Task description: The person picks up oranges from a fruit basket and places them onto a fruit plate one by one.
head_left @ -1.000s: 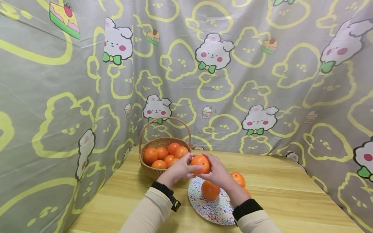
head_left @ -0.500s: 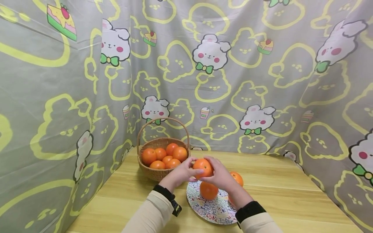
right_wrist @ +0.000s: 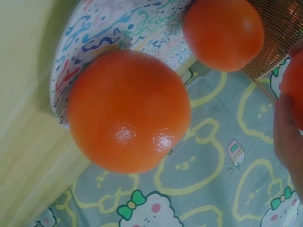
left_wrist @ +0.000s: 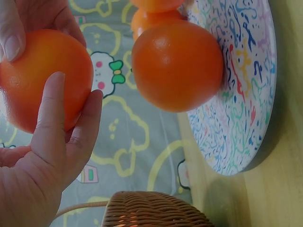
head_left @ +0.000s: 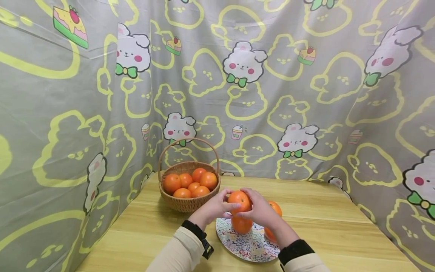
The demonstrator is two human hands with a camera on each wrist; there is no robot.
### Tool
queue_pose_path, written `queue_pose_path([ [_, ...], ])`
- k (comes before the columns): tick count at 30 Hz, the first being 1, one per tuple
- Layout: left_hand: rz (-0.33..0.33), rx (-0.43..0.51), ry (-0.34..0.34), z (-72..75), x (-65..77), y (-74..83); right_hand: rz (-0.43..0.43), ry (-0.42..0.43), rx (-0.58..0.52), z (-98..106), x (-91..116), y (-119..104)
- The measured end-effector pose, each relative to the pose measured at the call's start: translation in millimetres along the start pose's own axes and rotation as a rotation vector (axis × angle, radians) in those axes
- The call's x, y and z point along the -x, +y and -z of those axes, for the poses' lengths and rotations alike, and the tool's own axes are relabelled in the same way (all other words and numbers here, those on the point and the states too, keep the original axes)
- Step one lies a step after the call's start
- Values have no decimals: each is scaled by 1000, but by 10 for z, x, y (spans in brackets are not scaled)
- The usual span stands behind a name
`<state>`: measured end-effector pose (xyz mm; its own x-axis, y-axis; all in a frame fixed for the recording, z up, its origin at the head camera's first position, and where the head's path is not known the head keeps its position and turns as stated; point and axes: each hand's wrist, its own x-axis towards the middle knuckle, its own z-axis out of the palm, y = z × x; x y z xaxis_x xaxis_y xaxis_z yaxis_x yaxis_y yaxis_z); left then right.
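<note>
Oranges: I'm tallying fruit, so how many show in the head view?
11: one orange in both hands, seven in the basket, two on the plate and one at its far edge. More may be hidden inside the basket.

No lettering, number or brand can be read: the green label (head_left: 236,134) of a cup (head_left: 237,128) printed on the curtain (head_left: 207,90) is too small, and the plate (head_left: 249,245) shows only coloured squiggles.

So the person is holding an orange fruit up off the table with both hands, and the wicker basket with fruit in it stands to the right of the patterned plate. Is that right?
Not quite: the wicker basket with fruit in it stands to the left of the patterned plate, as the head view shows. The person is holding an orange fruit up off the table with both hands.
</note>
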<state>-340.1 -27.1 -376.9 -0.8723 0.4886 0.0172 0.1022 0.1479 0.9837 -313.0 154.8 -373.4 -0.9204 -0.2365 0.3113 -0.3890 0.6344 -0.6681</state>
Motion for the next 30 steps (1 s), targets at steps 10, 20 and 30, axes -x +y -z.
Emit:
queue_pose_path([
  [10, 42, -6, -32, -38, 21, -55, 21, -77, 4, 20, 66, 50],
  [20, 83, -81, -52, -72, 89, -213, -32, -210, -166, -56, 197, 153],
  [30, 93, -35, -54, -107, 82, -326, -12, -161, -19, -138, 252, 192],
])
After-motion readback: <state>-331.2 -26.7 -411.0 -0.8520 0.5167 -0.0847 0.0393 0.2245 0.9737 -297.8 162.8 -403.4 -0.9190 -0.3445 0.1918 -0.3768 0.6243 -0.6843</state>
